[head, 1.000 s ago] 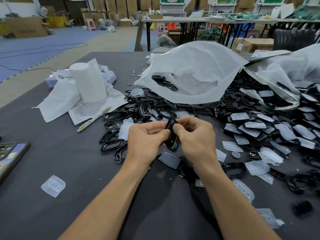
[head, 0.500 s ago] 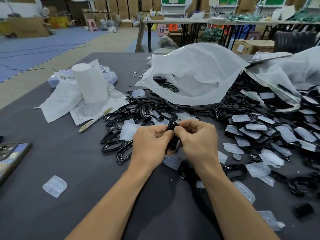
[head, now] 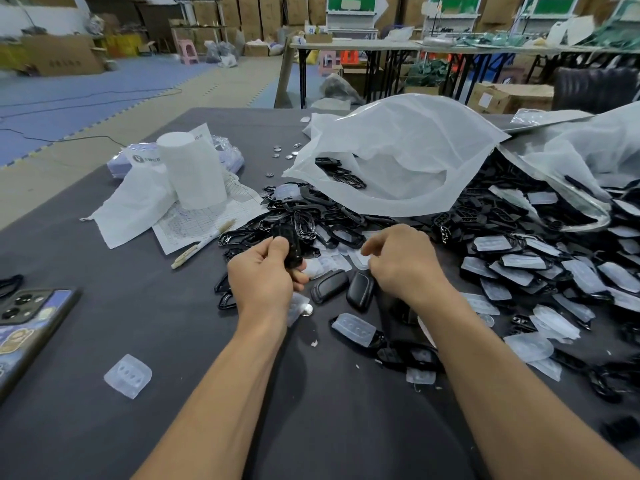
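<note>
A person's two bare forearms reach over a dark grey table [head: 104,427] in a warehouse workroom. The left hand [head: 266,275] grips a black key-fob shell [head: 289,244], fingers and thumb curled round its lower part, so the shell stands upright just above the tabletop at the near edge of a pile of black frames [head: 311,220]. The right hand [head: 405,265] hangs just beside it, apart from the shell, with fingers curled and their tips close together over some clear rubber pads [head: 349,261]; whether it pinches anything cannot be told. Between the hands two black covers [head: 329,285] lie flat side by side. Further right lies a large heap of pads and frames [head: 519,265], partly under a white plastic bag [head: 398,150]. On the left are a white roll [head: 192,171], a pen [head: 202,244] and a phone [head: 24,323].
</note>
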`<state>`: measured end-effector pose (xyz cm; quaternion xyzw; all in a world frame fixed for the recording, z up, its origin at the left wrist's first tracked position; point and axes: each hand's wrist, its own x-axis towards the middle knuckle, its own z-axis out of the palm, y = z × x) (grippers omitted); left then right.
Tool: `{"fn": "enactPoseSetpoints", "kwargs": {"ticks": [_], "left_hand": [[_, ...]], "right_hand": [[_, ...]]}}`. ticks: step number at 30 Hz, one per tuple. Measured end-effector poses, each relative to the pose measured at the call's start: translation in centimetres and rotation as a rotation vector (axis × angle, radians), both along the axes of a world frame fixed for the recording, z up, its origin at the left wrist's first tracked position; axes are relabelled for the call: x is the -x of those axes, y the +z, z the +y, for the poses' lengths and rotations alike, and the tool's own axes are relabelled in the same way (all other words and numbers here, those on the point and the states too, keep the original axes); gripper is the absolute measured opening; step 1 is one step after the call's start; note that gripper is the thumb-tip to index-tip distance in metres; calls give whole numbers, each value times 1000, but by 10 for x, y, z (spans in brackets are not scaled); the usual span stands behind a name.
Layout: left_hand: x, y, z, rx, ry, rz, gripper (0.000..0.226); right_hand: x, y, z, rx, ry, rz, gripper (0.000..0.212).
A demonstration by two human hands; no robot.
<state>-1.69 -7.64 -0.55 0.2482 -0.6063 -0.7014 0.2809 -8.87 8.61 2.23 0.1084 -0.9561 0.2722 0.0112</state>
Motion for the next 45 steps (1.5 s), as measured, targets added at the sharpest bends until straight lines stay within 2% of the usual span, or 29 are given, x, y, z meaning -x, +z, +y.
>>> {"fn": "enactPoseSetpoints", "kwargs": {"ticks": [2,4,13,19,22,24,28,30,32,35,37,39,42,45], "left_hand": [[-1,1,-1,-2,1,-1,35],[-1,1,-2,-3,2,-3,36],[0,2,5,22,-45,-2,29],[-3,2,8,15,-69,-24,14],[-3,1,8,60,-81,-22,24],[-3,0,9,98,-86,-22,29],[-2,-1,11,180,-88,-16,21],[-2,-1,12,205,-93,-14,35],[-3,0,13,237,-115,-14,41],[-3,0,18,218,-230,13,26],[-3,0,22,176,-302,27,20],[-2,0,24,134,-333,24,17],[-2,1,25,84,-388,38,18],[-5,4,24,52,-486,73,29]], "right_hand": [[10,5,-9,-215,88,24,26],[17,6,-14,-347,126,40,23],[16,10,-10,-301,175,36,14],[9,8,-13,-390,127,197,16],[2,3,-8,-211,52,154,21],[-3,1,-5,25,-11,87,22],[-13,-1,1,517,-142,-32,28],[-17,-6,3,542,-132,-24,28],[-23,-12,2,516,-147,84,22],[-30,-17,-2,615,-185,251,9],[-34,-19,-6,689,-169,256,8],[-37,-20,-9,748,-138,162,11],[-40,-18,-11,964,-76,-111,17],[-42,-14,-3,1153,12,-314,27]]}}
